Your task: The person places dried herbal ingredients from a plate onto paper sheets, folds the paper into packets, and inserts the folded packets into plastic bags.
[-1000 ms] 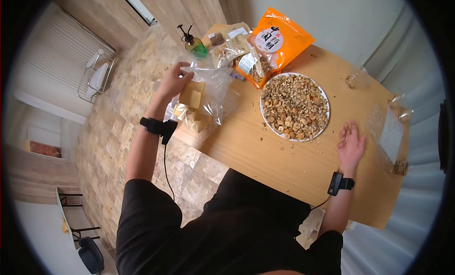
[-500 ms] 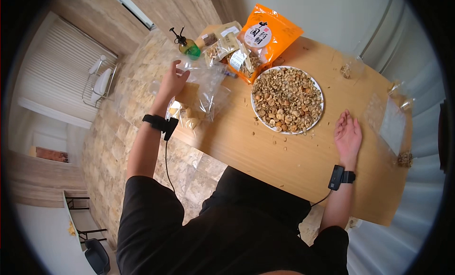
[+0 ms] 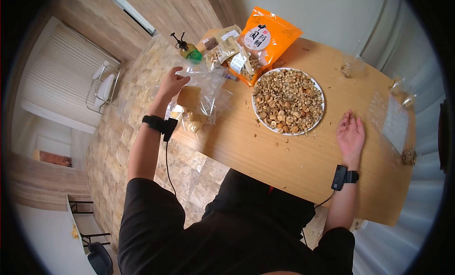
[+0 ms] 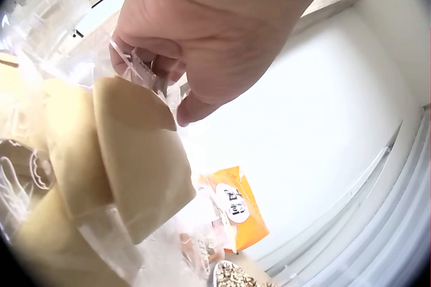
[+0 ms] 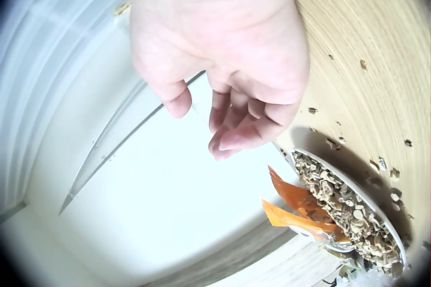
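Note:
At the table's left end, my left hand (image 3: 171,84) grips the upper edge of a clear plastic bag (image 3: 211,92). Its fingers curl round the film in the left wrist view, with the thumb (image 4: 192,110) a little apart. Tan paper-like pouches (image 4: 141,156) stand inside that bag, just below the fingers. My right hand (image 3: 350,135) rests palm up on the table, fingers loosely curled and holding nothing. Between the hands is a white plate (image 3: 324,102) heaped with dried brown and cream slices (image 3: 286,102).
Behind the plate leans an orange pouch (image 3: 270,33), with small labelled packets (image 3: 225,50) beside it. A green-amber spray bottle (image 3: 190,52) stands at the back left corner. Small clear bags (image 3: 348,68) and a flat plastic sheet (image 3: 393,123) lie on the right. Crumbs dot the table (image 3: 237,151).
The head view has shifted slightly. The tan pouch beneath my left hand tilted out of clear sight and shows again now. My right hand has stayed on the table.

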### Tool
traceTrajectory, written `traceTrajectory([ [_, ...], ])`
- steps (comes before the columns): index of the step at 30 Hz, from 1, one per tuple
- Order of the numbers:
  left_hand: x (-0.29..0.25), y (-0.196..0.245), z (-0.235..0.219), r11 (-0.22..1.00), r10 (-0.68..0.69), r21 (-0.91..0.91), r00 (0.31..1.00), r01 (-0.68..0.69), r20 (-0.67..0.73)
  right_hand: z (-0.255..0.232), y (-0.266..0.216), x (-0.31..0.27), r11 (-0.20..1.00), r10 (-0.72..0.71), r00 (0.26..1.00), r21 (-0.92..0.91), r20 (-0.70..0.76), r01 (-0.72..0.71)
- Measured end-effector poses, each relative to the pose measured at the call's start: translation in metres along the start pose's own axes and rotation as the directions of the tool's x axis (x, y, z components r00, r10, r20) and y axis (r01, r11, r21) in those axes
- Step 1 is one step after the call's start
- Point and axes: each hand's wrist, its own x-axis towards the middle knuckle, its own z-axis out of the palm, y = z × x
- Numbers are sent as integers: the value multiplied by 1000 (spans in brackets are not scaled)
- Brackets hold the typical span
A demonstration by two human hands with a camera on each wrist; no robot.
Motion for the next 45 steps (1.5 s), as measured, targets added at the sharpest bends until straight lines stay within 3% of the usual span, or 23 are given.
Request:
traceTrajectory([
  [1, 0, 4, -1, 1000, 3, -3, 1000, -3, 2, -3, 0, 0, 1000, 5, 1000, -3, 9, -5],
  [3, 3, 15, -6, 982, -99, -146, 986, 118, 130, -5, -2, 2, 1000, 3, 1000, -9, 17, -3],
  [4, 0, 24, -6, 983, -95, -146, 986, 115, 136, -5, -2, 2, 1000, 10, 999, 0, 37, -10],
  [7, -17, 55, -4, 862, 7, -503, 992, 60, 130, -5, -1, 1, 999, 9, 997, 53, 71, -13],
  [8, -20, 63, -1, 863, 11, -502, 990, 59, 137, -5, -2, 2, 996, 9, 995, 92, 95, -18],
  [11, -40, 100, 20, 612, 135, -791, 981, 30, 141, -12, -3, 4, 998, 3, 993, 70, 120, -12],
  [12, -48, 112, 33, 608, 144, -793, 978, 35, 153, -10, -2, 2, 998, -10, 994, 66, 112, 3],
  [14, -61, 135, 63, 465, 217, -885, 967, 17, 132, 0, 3, 0, 1000, -16, 994, 10, 108, 15],
  [15, -70, 148, 80, 427, 233, -902, 955, 67, 182, -3, 4, 2, 1000, 2, 983, -19, 186, 2],
  [16, -79, 159, 98, 388, 250, -914, 941, 121, 230, 1, 5, 1, 999, -18, 984, -26, 175, 23],
  [17, -85, 165, 121, 316, 239, -936, 941, 156, 237, 6, 8, 0, 991, 10, 970, -131, 244, 23],
  [18, -90, 173, 135, 284, 315, -932, 896, 227, 314, 10, 11, -1, 971, 48, 951, -238, 306, 28],
  [20, -101, 192, 169, 209, 331, -939, 883, 275, 332, 11, 13, -1, 952, 67, 946, -303, 316, 33],
  [25, -107, 206, 229, 128, 358, -937, 866, 324, 348, 25, 14, -6, 891, 212, 929, -451, 305, -55],
  [29, -112, 206, 251, 164, 382, -930, 848, 329, 367, 14, 13, -8, 872, 256, 938, -474, 233, -120],
  [31, -109, 198, 257, 216, 439, -926, 817, 308, 374, -2, 14, -11, 883, 146, 985, -461, 97, -86],
  [32, -107, 194, 259, 273, 496, -923, 783, 270, 376, -7, 13, -11, 880, 146, 985, -466, 88, -89],
  [34, -108, 191, 258, 308, 490, -919, 787, 245, 374, -8, 13, -8, 903, 203, 955, -418, 216, -98],
  [38, -110, 188, 249, 426, 497, -892, 785, 150, 369, -5, 17, -12, 848, 224, 959, -520, 172, -105],
  [40, -110, 188, 242, 401, 500, -906, 797, 134, 340, 3, 16, -11, 822, 348, 911, -539, 222, -183],
  [44, -101, 180, 233, 389, 498, -920, 832, 38, 245, -1, 19, -17, 811, 336, 926, -554, 174, -190],
  [45, -100, 178, 233, 323, 521, -946, 834, 2, 180, 4, 20, -21, 768, 323, 940, -611, 111, -192],
])
